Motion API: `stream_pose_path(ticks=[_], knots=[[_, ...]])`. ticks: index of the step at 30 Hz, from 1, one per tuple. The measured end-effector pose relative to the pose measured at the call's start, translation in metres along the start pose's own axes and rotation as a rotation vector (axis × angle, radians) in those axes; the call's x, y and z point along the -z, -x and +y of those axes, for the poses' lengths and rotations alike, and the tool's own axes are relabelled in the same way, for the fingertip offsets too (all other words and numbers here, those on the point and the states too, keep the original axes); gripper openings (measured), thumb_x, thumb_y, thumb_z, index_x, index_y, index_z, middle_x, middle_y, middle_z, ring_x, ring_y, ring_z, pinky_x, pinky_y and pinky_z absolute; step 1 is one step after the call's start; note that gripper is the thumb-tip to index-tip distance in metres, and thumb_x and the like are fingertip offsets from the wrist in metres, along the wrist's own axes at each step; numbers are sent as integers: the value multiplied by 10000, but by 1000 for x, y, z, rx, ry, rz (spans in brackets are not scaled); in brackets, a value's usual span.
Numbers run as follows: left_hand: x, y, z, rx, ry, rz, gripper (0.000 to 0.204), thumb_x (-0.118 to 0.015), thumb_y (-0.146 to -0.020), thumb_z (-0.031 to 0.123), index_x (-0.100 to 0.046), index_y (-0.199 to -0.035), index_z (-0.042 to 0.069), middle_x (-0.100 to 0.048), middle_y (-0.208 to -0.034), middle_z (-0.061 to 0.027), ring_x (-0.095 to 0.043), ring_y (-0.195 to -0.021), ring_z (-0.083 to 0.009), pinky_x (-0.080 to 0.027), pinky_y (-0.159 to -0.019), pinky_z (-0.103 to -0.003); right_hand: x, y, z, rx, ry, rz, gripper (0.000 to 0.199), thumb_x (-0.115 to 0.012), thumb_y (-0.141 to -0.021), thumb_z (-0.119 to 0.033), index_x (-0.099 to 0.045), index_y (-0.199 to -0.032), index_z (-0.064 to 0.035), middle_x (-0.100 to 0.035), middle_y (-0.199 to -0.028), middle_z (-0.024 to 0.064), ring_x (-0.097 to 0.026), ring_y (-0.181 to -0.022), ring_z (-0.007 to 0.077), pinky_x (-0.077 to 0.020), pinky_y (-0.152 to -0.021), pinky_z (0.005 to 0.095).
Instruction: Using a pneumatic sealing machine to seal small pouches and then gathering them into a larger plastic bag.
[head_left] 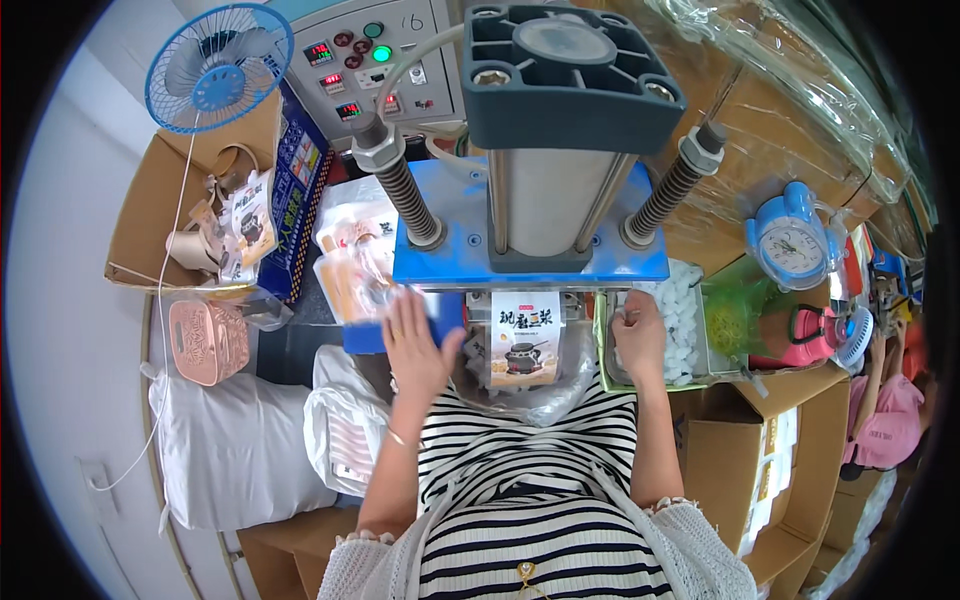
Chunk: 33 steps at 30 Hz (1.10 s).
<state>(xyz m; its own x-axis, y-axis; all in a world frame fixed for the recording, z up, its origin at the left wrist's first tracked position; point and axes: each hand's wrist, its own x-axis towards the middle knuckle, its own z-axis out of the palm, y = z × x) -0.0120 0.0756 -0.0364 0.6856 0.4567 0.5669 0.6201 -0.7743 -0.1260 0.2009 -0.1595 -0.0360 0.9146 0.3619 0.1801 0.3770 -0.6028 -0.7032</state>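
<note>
My left hand is open, its fingers stretched and slightly blurred, over a blue block left of the press. Whether its palm touches the block I cannot tell. My right hand is closed in a pinch at the left side of a green-rimmed tray of small white packets; anything between its fingertips is hidden. Between my hands, a printed white pouch hangs face up at the front edge of the heat press. Clear plastic lies below and around the pouch.
More printed pouches lie left of the press. Farther left are an open carton, a blue fan and a pink basket. A blue alarm clock and a red-pink object stand right. Another person is at far right.
</note>
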Motion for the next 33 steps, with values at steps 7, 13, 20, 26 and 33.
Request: stream_pose_path(ticks=[7, 13, 20, 26, 33], knots=[[-2, 41, -5, 45, 608, -231, 363, -732, -778, 123, -641, -1127, 76, -594, -1158, -118, -556, -1053, -292, -469, -855, -394, -12, 6, 14, -28, -212, 6, 195, -596, -868, -45, -598, -1061, -16, -618, -843, 54, -594, -706, 127, -482, -647, 274], [51, 10, 7, 127, 827, -164, 159, -732, -767, 33, -696, -922, 31, -645, -927, -105, -591, -756, -262, -491, -669, -336, 14, 18, -18, -323, -847, -25, 102, -598, -898, -53, -629, -984, -8, -619, -823, 21, -591, -720, 108, -479, -674, 238], [63, 12, 51, 463, 1291, -519, 145, -753, -817, 116, -693, -833, -16, -638, -711, -31, -536, -598, -108, -439, -553, -241, 14, 10, -96, 497, -403, -291, 166, -587, -923, -75, -646, -1060, -2, -645, -929, 94, -613, -807, 208, -488, -715, 303], [40, 22, 76, 778, 1612, -812, 194, -700, -892, 157, -707, -966, -22, -679, -854, 11, -555, -734, -26, -468, -655, -212, -19, 17, -80, 400, -334, -429, 201, -581, -923, -101, -646, -1086, -3, -656, -942, 134, -620, -873, 270, -492, -748, 335], [11, -4, 73, 761, 1679, -732, 211, -685, -905, 165, -701, -972, -34, -691, -864, -13, -578, -729, -37, -471, -642, -211, -5, 15, -47, 212, -230, -172, 227, -601, -908, -124, -625, -1111, -25, -658, -948, 159, -633, -851, 316, -505, -745, 365]])
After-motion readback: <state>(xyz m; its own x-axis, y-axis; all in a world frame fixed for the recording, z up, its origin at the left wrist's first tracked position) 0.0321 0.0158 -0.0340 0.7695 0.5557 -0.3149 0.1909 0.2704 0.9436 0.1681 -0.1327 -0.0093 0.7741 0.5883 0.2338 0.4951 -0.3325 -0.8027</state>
